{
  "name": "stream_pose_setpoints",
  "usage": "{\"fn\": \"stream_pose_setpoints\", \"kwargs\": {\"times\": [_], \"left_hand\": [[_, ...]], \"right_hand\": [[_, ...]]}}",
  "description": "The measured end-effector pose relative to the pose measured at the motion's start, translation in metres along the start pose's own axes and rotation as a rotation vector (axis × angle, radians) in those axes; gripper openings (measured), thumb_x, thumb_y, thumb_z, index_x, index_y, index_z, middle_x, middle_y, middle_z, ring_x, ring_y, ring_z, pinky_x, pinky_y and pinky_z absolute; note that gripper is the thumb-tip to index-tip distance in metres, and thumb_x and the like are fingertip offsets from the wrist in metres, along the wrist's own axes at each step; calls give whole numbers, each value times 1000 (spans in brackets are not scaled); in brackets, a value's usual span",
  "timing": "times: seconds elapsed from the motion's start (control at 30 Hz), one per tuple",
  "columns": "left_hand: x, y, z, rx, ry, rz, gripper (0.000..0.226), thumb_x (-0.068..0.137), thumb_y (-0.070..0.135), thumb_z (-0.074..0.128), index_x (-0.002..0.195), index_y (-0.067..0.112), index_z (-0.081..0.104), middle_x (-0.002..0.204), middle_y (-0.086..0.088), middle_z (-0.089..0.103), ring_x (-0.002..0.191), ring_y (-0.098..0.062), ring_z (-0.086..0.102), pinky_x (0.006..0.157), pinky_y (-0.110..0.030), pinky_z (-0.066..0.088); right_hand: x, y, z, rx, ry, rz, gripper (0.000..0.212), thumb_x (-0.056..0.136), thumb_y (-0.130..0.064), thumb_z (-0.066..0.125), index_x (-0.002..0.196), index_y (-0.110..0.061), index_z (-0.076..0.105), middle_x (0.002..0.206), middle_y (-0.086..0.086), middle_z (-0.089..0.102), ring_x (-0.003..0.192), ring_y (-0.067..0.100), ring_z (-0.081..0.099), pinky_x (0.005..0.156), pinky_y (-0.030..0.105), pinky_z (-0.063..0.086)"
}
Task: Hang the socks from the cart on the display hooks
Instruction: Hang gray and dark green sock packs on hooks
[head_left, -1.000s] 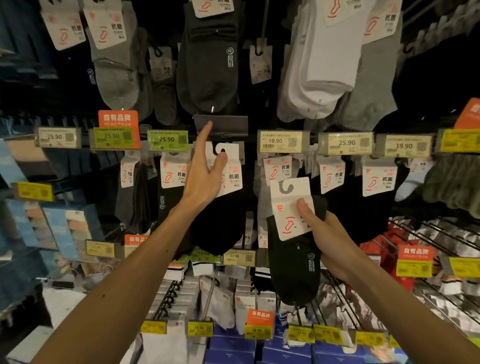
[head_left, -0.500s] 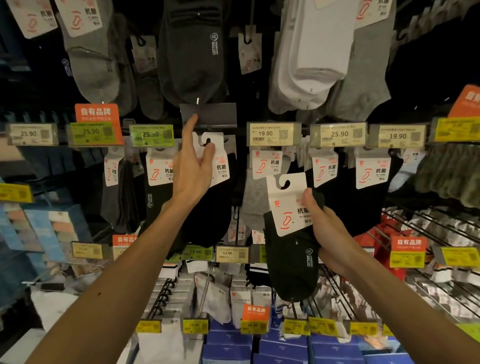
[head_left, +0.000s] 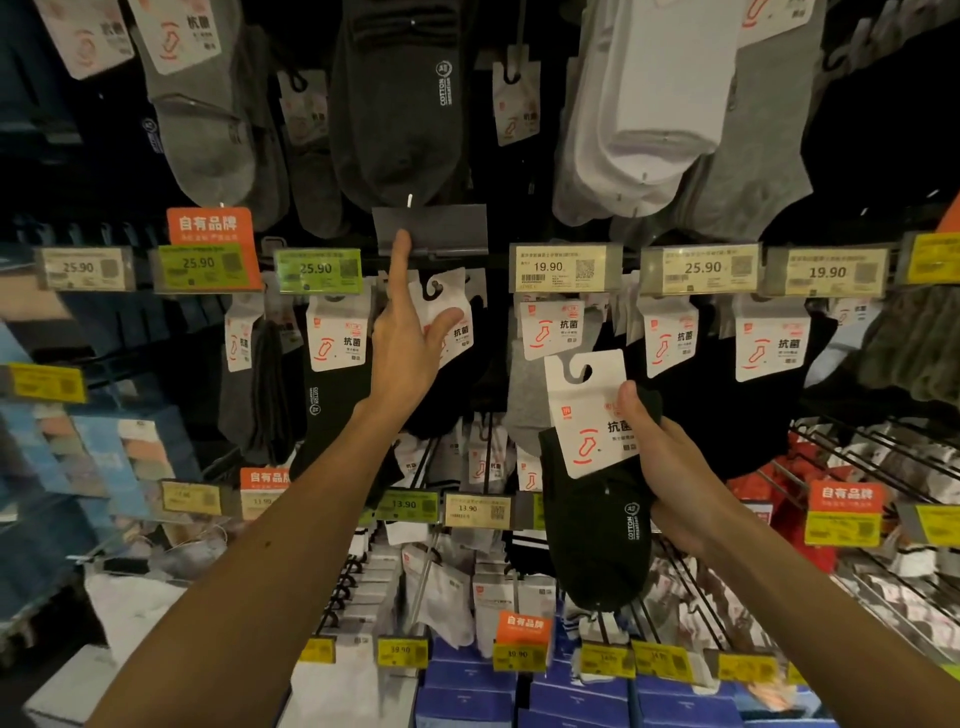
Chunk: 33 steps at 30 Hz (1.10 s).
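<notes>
Price labels (head_left: 569, 267) run in rows, orange signs (head_left: 210, 224) among them, blue boxes (head_left: 467, 691) stacked below.

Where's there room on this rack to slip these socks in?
Likeliest: the dark gap between the card your left hand touches and the cards under the left 19.90 tag, for the black socks in your right hand. Under the 25.90 tags on both sides it is packed.

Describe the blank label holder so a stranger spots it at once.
Find the upper row of price labels among the hanging socks. Between the green 25.90 label and the 19.90 label sits a grey holder, at the forefinger tip of the left hand. It alone shows no price.
</notes>
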<state>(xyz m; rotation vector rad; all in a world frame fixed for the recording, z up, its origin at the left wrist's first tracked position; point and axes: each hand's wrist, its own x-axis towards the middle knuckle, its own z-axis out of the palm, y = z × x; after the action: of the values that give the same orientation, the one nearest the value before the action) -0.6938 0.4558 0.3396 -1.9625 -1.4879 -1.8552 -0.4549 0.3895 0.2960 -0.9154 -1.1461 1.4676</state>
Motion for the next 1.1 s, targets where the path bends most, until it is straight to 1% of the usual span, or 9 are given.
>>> {"fn": "stream_pose_setpoints", "kwargs": {"times": [0.1, 0.2, 0.3, 0.43, 0.53, 0.67, 0.8, 0.93, 1.1], "left_hand": [[2, -3, 1, 14, 3, 0, 93, 91, 5, 69, 157, 13, 4, 135, -33, 52, 87, -23, 53, 90, -31, 43], [2, -4, -2, 28, -33, 5, 92, 94, 8, 67, 157, 17, 2, 140, -30, 49, 104, -23, 47, 92, -25, 42], [2, -8, -6, 67, -72, -17, 91, 96, 14, 64, 158, 25, -2, 146, -20, 48, 100, -16, 60, 91, -29, 47], [-4, -13, -16, 151, -143, -30, 99, 95, 11, 65, 158, 33, -8, 85, -9, 63, 66, -16, 60, 61, -25, 48], [-9, -6, -29, 186, -198, -53, 99, 95, 12, 66, 158, 35, -7, 96, -18, 65, 78, -24, 64, 73, -39, 56], [-41, 4, -37, 254, -176, -115, 68, 97, 16, 62, 156, 19, 27, 137, -15, 50, 122, -29, 51, 101, -35, 40], [-99, 9, -34, 306, -254, 5, 25, 97, 19, 61, 120, 11, 66, 121, -7, 57, 117, -21, 50, 99, -31, 45], [-122, 37, -36, -201, -450, -407, 29, 105, 32, 43, 112, 16, 66, 102, 6, 68, 94, -5, 64, 79, -25, 54], [-127, 32, -53, -386, -256, -667, 17, 94, 24, 65, 111, 19, 64, 95, -1, 72, 91, -15, 72, 70, -31, 61]], "right_hand": [[-1, 0, 0, 0, 12, 5, 42, 97, -47, 47, 112, -14, 67, 91, 4, 78, 82, 16, 76, 61, 25, 58], [-5, -2, -1, -1, 16, 0, 41, 97, -47, 47, 111, -15, 67, 91, 4, 78, 82, 16, 76, 62, 26, 59], [-9, -4, -3, -8, 20, -4, 42, 97, -48, 48, 115, -14, 66, 95, 5, 78, 87, 18, 76, 67, 28, 59], [-17, -4, -4, -21, 25, 7, 39, 98, -46, 48, 111, -15, 67, 93, 4, 78, 86, 18, 75, 70, 30, 58], [-21, -2, -4, -24, 16, 22, 39, 98, -46, 48, 113, -15, 67, 95, 5, 78, 86, 17, 75, 66, 28, 59], [-25, 4, -2, -5, 26, 16, 42, 86, -44, 57, 112, -13, 67, 95, 7, 78, 87, 21, 75, 73, 33, 56], [-27, 15, 12, -32, 15, 11, 28, 89, -34, 59, 107, -15, 68, 89, 5, 78, 83, 19, 74, 72, 35, 54], [-22, 28, 35, -75, -62, 10, 35, 83, -36, 63, 113, -18, 68, 100, 4, 78, 92, 18, 74, 77, 33, 56], [-9, 37, 69, -107, -159, 52, 23, 90, -32, 66, 111, -22, 69, 97, 4, 78, 88, 18, 75, 76, 36, 59]]}}
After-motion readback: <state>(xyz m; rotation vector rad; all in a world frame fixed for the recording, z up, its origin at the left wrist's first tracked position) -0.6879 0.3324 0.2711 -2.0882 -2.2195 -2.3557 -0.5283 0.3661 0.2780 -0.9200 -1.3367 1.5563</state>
